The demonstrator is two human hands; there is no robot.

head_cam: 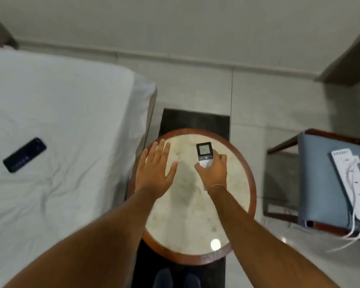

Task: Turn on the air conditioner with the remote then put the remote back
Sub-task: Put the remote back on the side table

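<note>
My right hand [213,173] grips a small white air conditioner remote [204,153] with a dark top and a grey screen. The remote points away from me, over the far part of the round table [197,213]. Its lower half is hidden in my fingers. Whether it touches the tabletop I cannot tell. My left hand [155,172] is spread flat, palm down, over the table's left side, holding nothing. The air conditioner itself is out of sight.
A bed with a white sheet [60,142] lies to the left, with a black remote [24,154] on it. At right, a blue-cushioned chair [320,179] holds white power strips [353,183] with trailing cables. A dark mat [195,121] lies beyond the table.
</note>
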